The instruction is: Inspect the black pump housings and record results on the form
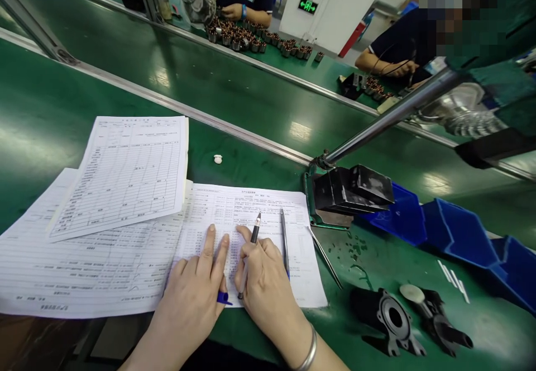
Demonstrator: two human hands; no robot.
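Observation:
My left hand [192,287] lies on the open printed booklet [205,206], two fingers stretched flat over the page. A blue pen cap [224,298] pokes out beside its thumb side; whether the thumb grips it is hidden. In my right hand [268,276] a pen [256,228] with a dark grip is clasped, its tip tilted up and away from the paper. The index finger touches the right page. Just right of this hand, a second pen [283,237] rests on the same page. Loose printed sheets [125,175] cover part of the booklet's left side.
Metal tweezers [325,259] lie by the booklet's right edge. Beyond are black blocks [352,186] on a stand, blue bins [456,231], black housings [393,318] and white sticks [454,280]. A small white piece [218,159] lies ahead. Two people work across the bench near copper-wound parts [238,36].

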